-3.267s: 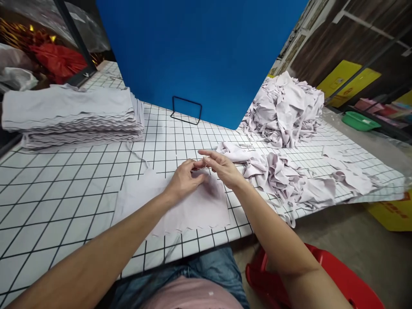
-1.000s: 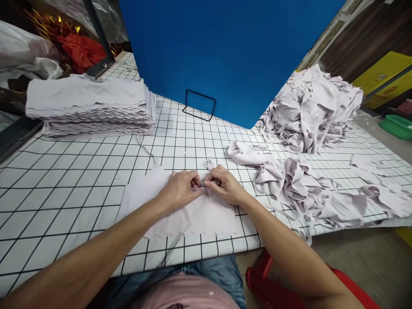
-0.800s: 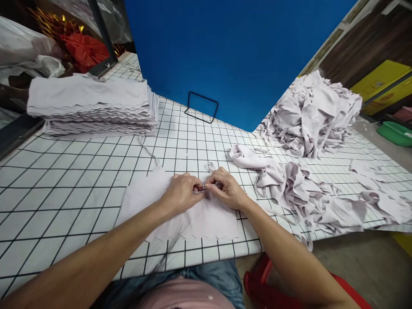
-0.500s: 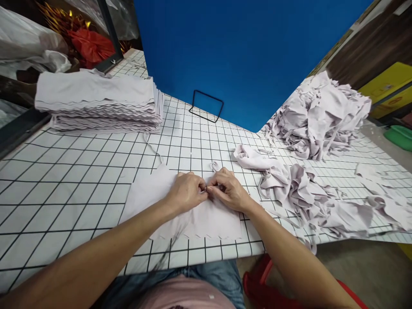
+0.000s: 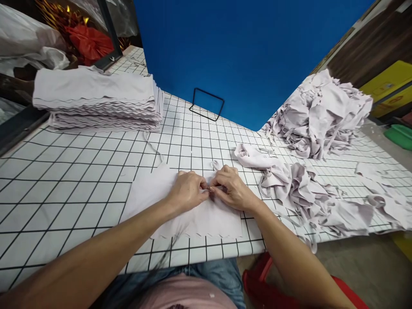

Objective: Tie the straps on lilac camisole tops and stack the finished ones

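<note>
A pale pinkish-white piece of fabric [image 5: 199,221] lies flat on the checked tabletop [image 5: 86,184] right in front of me. My left hand [image 5: 189,191] rests over its upper middle, thumb and forefinger pinched together. Close against it, my right hand [image 5: 230,189] is also closed in a pinch, and the fingertips of both hands meet. A fold of the fabric appears caught between them, though the fingers cover most of it. One thin strip [image 5: 153,148] runs from the fabric's upper left edge; a small loop of strip [image 5: 215,165] curls beyond my right hand.
At the back left sits a neat stack of fabric pieces [image 5: 99,98]. Crumpled fabric [image 5: 309,197] spreads to the right, with a larger heap [image 5: 322,113] behind. A blue panel [image 5: 244,56] with a black wire frame [image 5: 207,104] stands ahead. Below right is a red stool [image 5: 273,287].
Both hands have shifted very slightly to the right, still pinched together over the fabric. The piles and the panel stay in place, with the whole view moved a little.
</note>
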Motion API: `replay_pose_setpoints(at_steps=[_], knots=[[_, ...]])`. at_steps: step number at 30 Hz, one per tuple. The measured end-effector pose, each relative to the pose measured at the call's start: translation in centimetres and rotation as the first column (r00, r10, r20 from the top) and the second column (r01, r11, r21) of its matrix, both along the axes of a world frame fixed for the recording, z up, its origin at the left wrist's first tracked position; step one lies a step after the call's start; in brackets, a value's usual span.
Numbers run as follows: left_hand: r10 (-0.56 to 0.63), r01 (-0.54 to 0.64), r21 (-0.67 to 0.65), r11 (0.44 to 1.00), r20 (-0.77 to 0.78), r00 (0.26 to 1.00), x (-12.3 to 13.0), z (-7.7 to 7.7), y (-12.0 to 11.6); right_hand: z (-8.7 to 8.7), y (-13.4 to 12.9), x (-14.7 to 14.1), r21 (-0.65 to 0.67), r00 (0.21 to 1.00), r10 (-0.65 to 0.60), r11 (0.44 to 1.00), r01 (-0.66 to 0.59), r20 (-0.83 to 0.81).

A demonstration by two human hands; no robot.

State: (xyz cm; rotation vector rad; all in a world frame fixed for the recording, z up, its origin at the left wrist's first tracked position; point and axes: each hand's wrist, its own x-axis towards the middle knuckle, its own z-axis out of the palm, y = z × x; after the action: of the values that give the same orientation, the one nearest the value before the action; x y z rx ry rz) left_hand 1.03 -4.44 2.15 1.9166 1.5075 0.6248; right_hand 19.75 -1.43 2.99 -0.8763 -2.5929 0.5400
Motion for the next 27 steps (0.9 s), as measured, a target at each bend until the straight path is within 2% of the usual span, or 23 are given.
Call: replay_pose_setpoints(at_steps=[4, 7, 11, 16, 20, 27], knots=[[-0.012, 0.012, -0.02, 1.0, -0.006, 1.0, 0.0, 0.4, 0.0, 1.1, 0.5, 0.4, 0.119, 0.983, 0.048, 0.99, -0.07, 0.179], [0.005, -0.005, -0.031, 1.0, -0.004, 1.0, -0.1, 0.4, 0.0, 2.1, 0.9, 1.1, 0.129, 0.965, 0.077, 0.985, -0.112, 0.252], [0.009, -0.009, -0.016, 1.0, 0.002, 1.0, -0.1, 0.1, -0.1, 2.7, 0.8, 1.4, 0.072, 0.993, 0.001, 0.997, -0.01, 0.12], [-0.002, 0.002, -0.01, 1.0, -0.039, 0.999, 0.0, 0.2, -0.2, 0.9, 0.0, -0.1, -0.044, 0.995, -0.051, 0.998, 0.048, -0.084], [0.0, -0.001, -0.013, 1.0, -0.069, 0.998, 0.1, 0.4, -0.2, -0.1, -0.4, -0.6, -0.067, 0.993, -0.067, 0.996, 0.061, -0.093], [-0.002, 0.001, -0.017, 1.0, -0.081, 0.997, 0.0, 0.4, -0.2, -0.1, -0.5, -0.2, -0.093, 0.993, -0.061, 0.994, 0.052, -0.098]])
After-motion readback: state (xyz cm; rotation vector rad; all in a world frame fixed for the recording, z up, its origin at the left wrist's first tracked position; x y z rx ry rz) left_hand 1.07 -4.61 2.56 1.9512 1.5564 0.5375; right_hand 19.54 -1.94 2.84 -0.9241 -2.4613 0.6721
